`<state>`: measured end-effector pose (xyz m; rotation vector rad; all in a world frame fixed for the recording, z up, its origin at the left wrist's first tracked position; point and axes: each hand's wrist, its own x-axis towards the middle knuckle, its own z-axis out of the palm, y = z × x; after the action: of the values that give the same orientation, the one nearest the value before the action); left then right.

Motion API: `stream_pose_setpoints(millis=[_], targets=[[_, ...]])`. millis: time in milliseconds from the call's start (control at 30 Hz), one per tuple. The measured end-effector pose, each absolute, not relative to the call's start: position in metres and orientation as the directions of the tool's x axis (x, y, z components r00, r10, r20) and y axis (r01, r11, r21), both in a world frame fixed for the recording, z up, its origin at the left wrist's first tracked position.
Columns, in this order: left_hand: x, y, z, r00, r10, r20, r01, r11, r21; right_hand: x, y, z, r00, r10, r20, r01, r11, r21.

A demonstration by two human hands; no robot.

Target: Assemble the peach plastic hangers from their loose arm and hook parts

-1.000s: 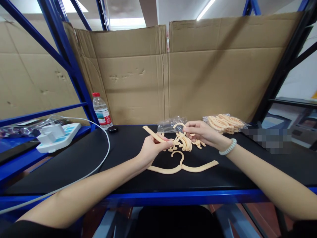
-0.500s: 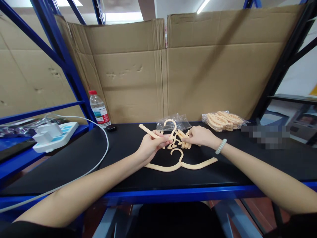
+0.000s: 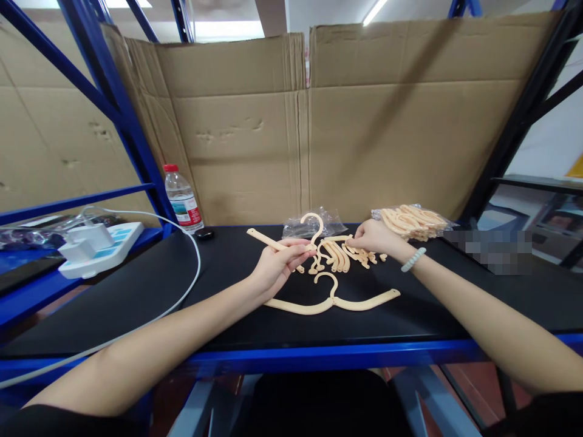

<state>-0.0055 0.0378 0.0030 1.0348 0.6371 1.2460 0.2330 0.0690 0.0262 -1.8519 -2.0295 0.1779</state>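
My left hand (image 3: 277,267) is closed on a cream plastic hanger arm (image 3: 266,240) with a hook (image 3: 313,223) joined at its right end, held just above the black shelf top (image 3: 182,285). My right hand (image 3: 376,238) pinches into a small heap of loose cream hanger pieces (image 3: 339,255) lying beside it; which piece it grips I cannot make out. A complete cream hanger (image 3: 332,298) lies flat on the shelf in front of both hands.
A bag of hanger parts (image 3: 412,221) and an empty clear bag (image 3: 314,226) lie at the back. A water bottle (image 3: 182,199), a small black object (image 3: 204,232), a white power strip (image 3: 95,246) with cable (image 3: 191,267) stand left. Cardboard (image 3: 364,127) walls the rear.
The hook went from my right hand onto the end of the arm in my left hand. My right hand then moved right to the heap of loose pieces.
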Motion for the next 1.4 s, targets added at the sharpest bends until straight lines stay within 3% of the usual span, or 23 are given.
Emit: stream_pose_setpoints(millis=[200,300,400,500,600,700,933,1400], targets=[[-0.004,0.039,0.004,0.232,0.967,0.110,-0.473,0.013,0.881,0.259,0.060,0.049,-0.068,0.903,0.424,0.899,0.239,-0.366],[-0.005,0.041,0.004,0.220,0.972,0.087,-0.490,0.033,0.871,0.264,0.057,0.055,0.073,0.832,0.550,0.781,0.295,-0.550],[-0.006,0.041,0.004,0.230,0.970,0.075,-0.509,0.054,0.859,0.254,0.054,0.051,0.078,0.902,0.425,0.385,0.366,-0.847],[-0.007,0.041,0.004,0.255,0.963,0.086,-0.515,0.060,0.855,0.231,0.049,0.039,-0.203,0.946,0.251,0.078,0.271,-0.959],[-0.006,0.042,0.003,0.286,0.952,0.106,-0.504,0.055,0.862,0.206,0.042,0.026,-0.362,0.909,0.206,0.031,0.233,-0.972],[-0.004,0.041,0.001,0.336,0.934,0.122,-0.488,0.061,0.871,0.190,0.035,0.018,-0.414,0.883,0.222,-0.025,0.233,-0.972],[-0.003,0.034,0.002,0.465,0.874,0.141,-0.455,0.099,0.885,0.181,0.027,0.013,-0.457,0.843,0.283,-0.109,0.263,-0.959],[-0.009,0.038,0.000,0.532,0.841,0.102,-0.483,0.202,0.852,0.180,0.022,0.012,-0.454,0.835,0.311,-0.101,0.299,-0.949]])
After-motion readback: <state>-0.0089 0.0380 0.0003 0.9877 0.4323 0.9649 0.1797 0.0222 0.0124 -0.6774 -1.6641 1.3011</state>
